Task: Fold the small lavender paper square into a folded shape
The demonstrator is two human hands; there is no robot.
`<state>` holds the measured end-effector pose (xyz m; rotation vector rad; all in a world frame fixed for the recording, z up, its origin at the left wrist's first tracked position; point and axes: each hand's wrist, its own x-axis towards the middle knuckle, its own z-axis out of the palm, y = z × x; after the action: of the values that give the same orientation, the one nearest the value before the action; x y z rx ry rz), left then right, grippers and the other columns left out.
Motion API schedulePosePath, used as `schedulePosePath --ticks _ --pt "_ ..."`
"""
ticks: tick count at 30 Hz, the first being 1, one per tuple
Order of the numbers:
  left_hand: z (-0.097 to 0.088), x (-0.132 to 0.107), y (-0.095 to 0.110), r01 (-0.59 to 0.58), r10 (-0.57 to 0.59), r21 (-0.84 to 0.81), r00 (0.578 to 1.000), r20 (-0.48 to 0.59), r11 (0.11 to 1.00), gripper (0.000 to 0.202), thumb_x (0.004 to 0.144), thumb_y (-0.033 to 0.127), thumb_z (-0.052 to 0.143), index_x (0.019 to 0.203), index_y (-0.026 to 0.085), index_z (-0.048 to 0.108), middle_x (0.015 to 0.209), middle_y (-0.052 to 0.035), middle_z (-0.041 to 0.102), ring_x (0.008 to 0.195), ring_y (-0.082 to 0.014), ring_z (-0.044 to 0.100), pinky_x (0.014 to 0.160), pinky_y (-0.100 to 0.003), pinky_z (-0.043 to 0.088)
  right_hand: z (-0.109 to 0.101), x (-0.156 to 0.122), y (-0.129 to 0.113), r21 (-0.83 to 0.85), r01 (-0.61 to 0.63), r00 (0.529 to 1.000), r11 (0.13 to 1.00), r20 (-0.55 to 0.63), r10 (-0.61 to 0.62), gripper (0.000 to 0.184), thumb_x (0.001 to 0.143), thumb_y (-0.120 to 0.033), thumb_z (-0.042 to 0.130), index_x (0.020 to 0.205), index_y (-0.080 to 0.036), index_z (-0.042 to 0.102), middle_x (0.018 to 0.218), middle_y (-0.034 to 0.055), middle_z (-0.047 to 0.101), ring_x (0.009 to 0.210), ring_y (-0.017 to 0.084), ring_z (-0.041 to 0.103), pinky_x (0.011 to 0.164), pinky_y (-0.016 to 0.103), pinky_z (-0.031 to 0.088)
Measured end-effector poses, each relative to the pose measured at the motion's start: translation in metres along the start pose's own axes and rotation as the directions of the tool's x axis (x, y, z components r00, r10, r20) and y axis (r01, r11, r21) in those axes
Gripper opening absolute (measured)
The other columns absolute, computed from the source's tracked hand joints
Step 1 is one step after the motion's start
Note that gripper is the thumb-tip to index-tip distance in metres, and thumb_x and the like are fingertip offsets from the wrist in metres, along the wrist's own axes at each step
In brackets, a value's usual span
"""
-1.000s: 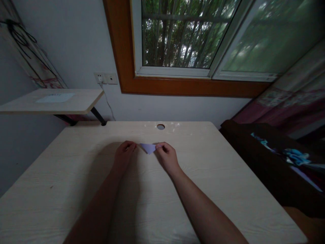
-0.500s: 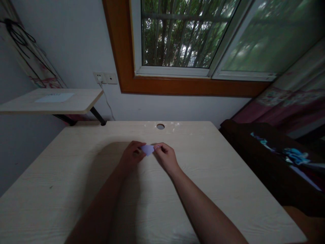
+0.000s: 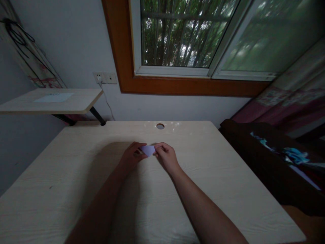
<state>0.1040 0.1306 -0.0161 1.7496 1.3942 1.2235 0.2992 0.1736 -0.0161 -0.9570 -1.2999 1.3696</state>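
Note:
Between my two hands is a small piece of purple paper (image 3: 148, 150), its visible part tapering to a point toward me. My left hand (image 3: 131, 155) has the paper's left side between thumb and fingers. With thumb and forefinger pinched together, my right hand (image 3: 166, 155) grips the right corner. Both hands are over the far middle part of the pale wooden desk (image 3: 203, 189). Fingers cover the paper's left and right ends, so its full outline is hidden.
A round cable hole (image 3: 160, 126) sits near the desk's back edge. At the left a raised shelf (image 3: 83, 105) bears a paper sheet (image 3: 53, 97). A white cord (image 3: 108, 103) hangs from the wall socket (image 3: 104, 78). Dark furniture with blue cloth (image 3: 296, 156) stands right of the desk.
The paper has shifted very slightly in my fingers, and a little more of its lower edge shows. Both hands keep their grip and stay almost in place.

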Motion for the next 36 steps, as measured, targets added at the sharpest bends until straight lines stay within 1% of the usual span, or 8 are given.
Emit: schedulePosePath --ticks 5,9,16,21,25,30,36 --pt "-0.001 0.000 0.003 0.058 -0.058 0.021 0.998 0.010 0.998 0.039 0.074 0.024 0.076 0.113 0.025 0.068 0.095 -0.0009 0.065 0.082 -0.0156 0.063 0.078 -0.029 0.053 0.001 0.000 -0.003 0.012 -0.022 1.000 1.000 0.009 0.022 0.019 0.078 -0.036 0.068 0.080 -0.017 0.070 0.062 0.0012 0.068 0.054 0.012 0.056 0.055 0.024 0.042" --pt "-0.002 0.000 0.007 0.079 -0.080 0.018 0.997 0.016 0.997 0.039 0.073 0.026 0.077 0.111 0.024 0.069 0.092 -0.0005 0.067 0.080 -0.0159 0.063 0.077 -0.029 0.052 0.001 -0.001 -0.005 -0.001 -0.022 1.000 1.000 0.008 0.022 0.020 0.077 -0.037 0.069 0.079 -0.017 0.069 0.061 0.0011 0.067 0.054 0.013 0.056 0.055 0.024 0.042" --pt "-0.002 0.000 0.008 0.093 -0.093 -0.025 0.996 0.012 0.995 0.036 0.073 0.028 0.077 0.108 0.023 0.069 0.092 -0.0010 0.066 0.080 -0.0160 0.062 0.075 -0.028 0.050 -0.001 0.000 0.001 -0.039 -0.007 1.000 0.999 0.014 0.007 0.020 0.080 -0.037 0.067 0.081 -0.017 0.070 0.065 0.0013 0.067 0.059 0.014 0.059 0.057 0.024 0.044" --pt "-0.003 0.000 0.007 0.099 -0.098 -0.038 0.995 0.024 0.994 0.035 0.074 0.030 0.078 0.107 0.021 0.069 0.094 -0.0019 0.067 0.080 -0.0159 0.062 0.074 -0.027 0.050 -0.003 0.001 0.008 -0.074 0.039 0.999 0.996 0.025 -0.038 0.019 0.083 -0.035 0.065 0.084 -0.018 0.070 0.067 0.0015 0.067 0.061 0.014 0.059 0.059 0.024 0.044" --pt "-0.003 0.000 0.007 0.095 -0.094 -0.025 0.995 0.017 0.995 0.032 0.074 0.027 0.076 0.106 0.021 0.069 0.093 -0.0017 0.067 0.080 -0.0158 0.062 0.075 -0.027 0.050 -0.003 0.001 0.010 -0.066 0.041 0.999 0.997 0.027 -0.039 0.018 0.083 -0.036 0.065 0.084 -0.018 0.070 0.067 0.0011 0.066 0.061 0.014 0.058 0.058 0.025 0.043" --pt "-0.002 0.000 0.007 0.111 -0.111 -0.035 0.994 0.022 0.993 0.034 0.075 0.029 0.076 0.107 0.022 0.069 0.092 -0.0017 0.067 0.080 -0.0163 0.063 0.074 -0.028 0.050 -0.002 -0.001 0.006 -0.037 0.020 0.999 0.999 0.047 -0.019 0.022 0.084 -0.041 0.066 0.085 -0.019 0.069 0.067 0.0012 0.067 0.060 0.014 0.057 0.058 0.025 0.042" --pt "-0.004 0.001 0.006 0.110 -0.110 -0.024 0.994 0.007 0.994 0.034 0.074 0.033 0.076 0.105 0.021 0.068 0.095 -0.0030 0.068 0.086 -0.0187 0.065 0.079 -0.031 0.052 0.000 -0.003 -0.002 -0.068 0.041 0.994 0.997 0.101 -0.034 0.029 0.086 -0.047 0.064 0.078 -0.019 0.066 0.067 0.0006 0.065 0.061 0.014 0.056 0.061 0.025 0.042"
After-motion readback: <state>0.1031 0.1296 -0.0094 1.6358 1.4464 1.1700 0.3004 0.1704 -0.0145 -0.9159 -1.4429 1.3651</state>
